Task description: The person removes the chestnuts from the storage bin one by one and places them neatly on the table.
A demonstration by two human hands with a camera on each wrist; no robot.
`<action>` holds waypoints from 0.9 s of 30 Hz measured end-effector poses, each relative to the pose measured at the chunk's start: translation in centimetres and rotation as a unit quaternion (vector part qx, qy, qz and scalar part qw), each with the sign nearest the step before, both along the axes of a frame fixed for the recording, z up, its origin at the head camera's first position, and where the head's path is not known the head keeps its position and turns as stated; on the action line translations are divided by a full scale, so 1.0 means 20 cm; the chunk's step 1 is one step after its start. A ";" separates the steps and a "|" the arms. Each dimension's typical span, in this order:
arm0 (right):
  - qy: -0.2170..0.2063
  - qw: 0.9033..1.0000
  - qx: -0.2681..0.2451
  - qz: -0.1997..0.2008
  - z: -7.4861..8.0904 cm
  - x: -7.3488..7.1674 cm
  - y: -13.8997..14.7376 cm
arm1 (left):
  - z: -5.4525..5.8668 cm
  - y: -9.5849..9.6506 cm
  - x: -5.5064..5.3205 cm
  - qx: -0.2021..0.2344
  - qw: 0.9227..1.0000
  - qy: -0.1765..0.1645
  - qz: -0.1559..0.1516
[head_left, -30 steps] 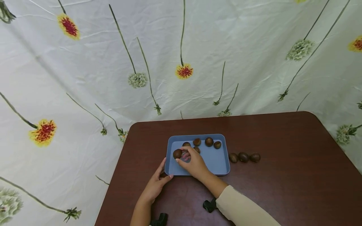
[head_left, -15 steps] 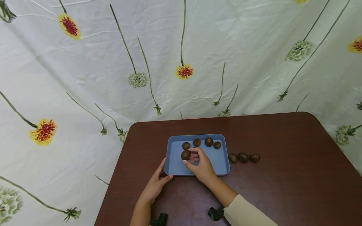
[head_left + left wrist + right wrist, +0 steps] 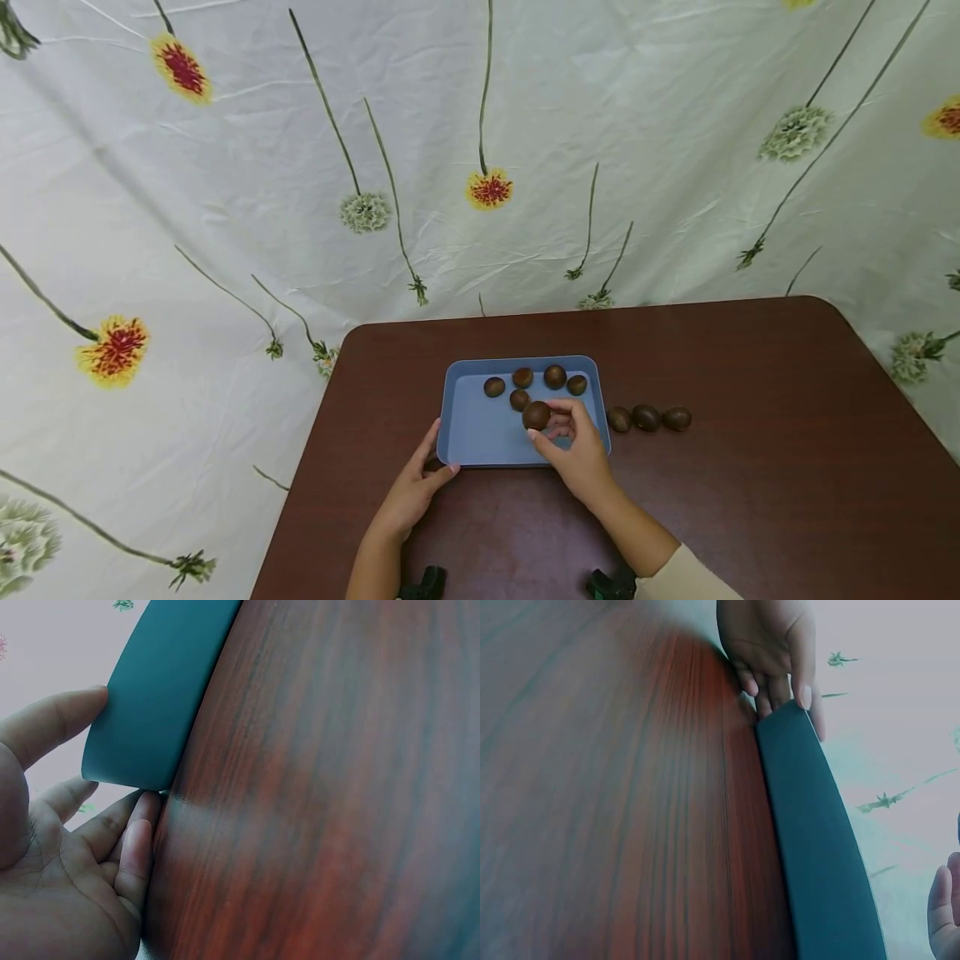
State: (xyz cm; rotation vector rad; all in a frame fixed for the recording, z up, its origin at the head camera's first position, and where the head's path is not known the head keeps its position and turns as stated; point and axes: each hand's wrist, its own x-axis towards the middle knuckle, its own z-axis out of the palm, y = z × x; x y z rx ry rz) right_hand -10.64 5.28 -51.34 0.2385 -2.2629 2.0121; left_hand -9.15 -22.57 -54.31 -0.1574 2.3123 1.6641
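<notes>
A shallow blue tray (image 3: 487, 442) lies on the table in the head view. My left hand (image 3: 411, 492) grips its near left corner, the thumb on the front wall and the fingers at the left side. In the left wrist view the thumb touches the tray wall (image 3: 150, 697). My right hand (image 3: 579, 446) pinches a round brown chestnut (image 3: 536, 415) between thumb and fingertips, above the right half of the tray. Several other chestnuts (image 3: 554, 377) sit toward the tray's back; one chestnut (image 3: 519, 400) lies just behind the held one.
Three dark chestnuts (image 3: 646, 417) lie in a row on the brown table (image 3: 750, 500), right of the tray. Behind the table hangs a white cloth (image 3: 420, 267) printed with flowers. Black wrist devices (image 3: 423, 583) show near the bottom edge.
My right hand has carried the pinched chestnut rightward across the tray, from its left side to right of the middle. My left hand and the tray have stayed in place.
</notes>
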 end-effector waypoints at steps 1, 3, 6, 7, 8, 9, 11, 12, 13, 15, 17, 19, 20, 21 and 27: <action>-0.001 1.000 -0.001 -0.003 0.00 0.01 0.02 | 0.00 0.00 0.00 0.000 1.000 0.000 0.000; -0.006 1.000 0.001 -0.013 0.00 0.02 0.05 | 0.00 0.00 0.00 0.000 1.000 -0.002 0.000; -0.018 0.999 0.010 -0.031 0.00 0.04 0.10 | 0.00 0.00 -0.01 0.001 1.000 -0.004 0.001; -0.022 0.999 0.011 -0.036 0.00 0.04 0.11 | 0.00 0.00 -0.01 0.002 1.000 -0.005 0.002; -0.025 0.999 0.012 -0.041 0.00 0.05 0.13 | 0.00 0.00 -0.01 0.002 1.000 -0.006 0.002; -0.027 0.999 0.013 -0.045 0.00 0.05 0.14 | 0.00 0.00 -0.01 0.003 1.000 -0.007 0.003; -0.030 0.998 0.013 -0.051 0.00 0.06 0.16 | 0.00 0.00 -0.01 0.004 1.000 -0.006 0.004; -0.031 0.998 0.013 -0.055 0.00 0.06 0.17 | 0.00 0.00 -0.01 0.005 1.000 -0.006 0.004; -0.030 0.998 0.013 -0.059 0.00 0.06 0.19 | 0.00 0.00 -0.01 0.005 1.000 -0.006 0.003; -0.030 0.997 0.015 -0.069 -0.01 0.07 0.21 | 0.00 0.00 -0.01 0.005 1.000 -0.005 0.002; -0.030 0.996 0.017 -0.081 -0.01 0.08 0.24 | 0.00 0.00 0.00 0.005 1.000 -0.004 0.000; -0.030 0.995 0.018 -0.092 -0.01 0.09 0.28 | 0.00 0.00 0.00 0.005 1.000 -0.004 0.000; -0.028 0.995 0.018 -0.098 -0.01 0.09 0.30 | 0.00 0.00 0.00 0.005 1.000 -0.005 0.001; -0.025 0.994 0.016 -0.103 -0.02 0.09 0.31 | 0.00 0.00 0.00 0.005 1.000 -0.005 0.001; -0.038 0.989 0.024 -0.143 -0.03 0.08 0.43 | 0.00 0.00 0.00 0.002 1.000 -0.009 0.000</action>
